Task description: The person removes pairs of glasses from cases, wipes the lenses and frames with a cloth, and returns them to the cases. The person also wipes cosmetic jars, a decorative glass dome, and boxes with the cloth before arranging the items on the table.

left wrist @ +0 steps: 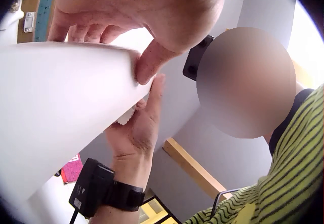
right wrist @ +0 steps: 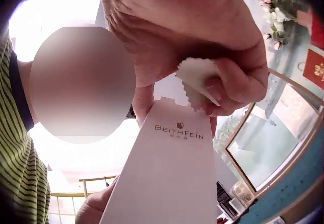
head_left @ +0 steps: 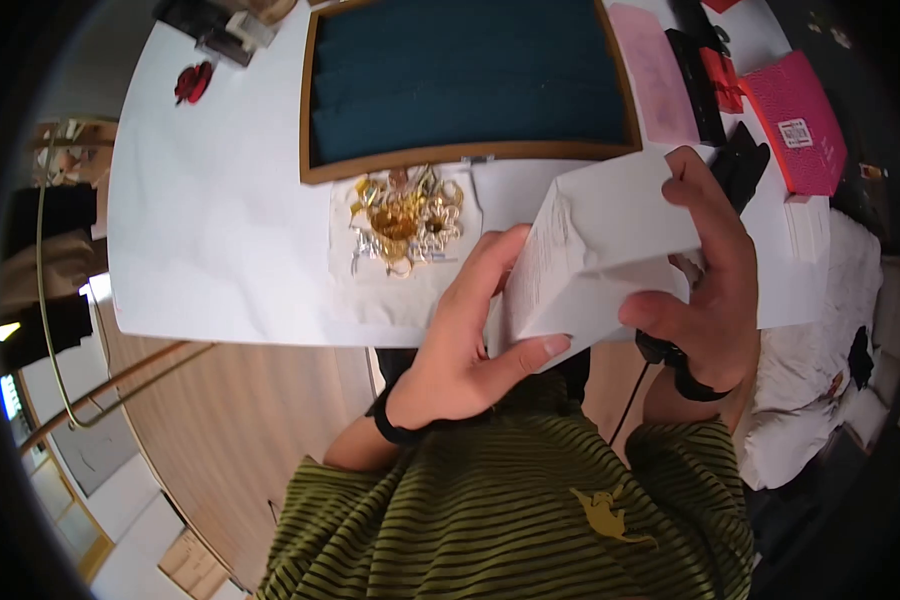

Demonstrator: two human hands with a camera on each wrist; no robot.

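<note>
A white box (head_left: 610,225) printed "BEITHFEIN" is held up between both hands, over the near table edge in the head view. My left hand (head_left: 465,335) grips one end, thumb along the near side and fingers behind it. My right hand (head_left: 710,270) holds the other end with its thumb and fingers. Curled in the right fingers is a small off-white piece with a scalloped edge (right wrist: 197,79), close over the box's end in the right wrist view. A heap of gold and silver jewelry (head_left: 405,220) lies on a white cloth (head_left: 345,265) left of the box.
A wooden-framed tray with dark teal lining (head_left: 460,80) stands at the back of the white table (head_left: 200,240). To the right are a pink bag (head_left: 800,130), a red box (head_left: 720,80) and a pale pink sheet (head_left: 655,80). A dark red flower-like item (head_left: 193,83) lies back left.
</note>
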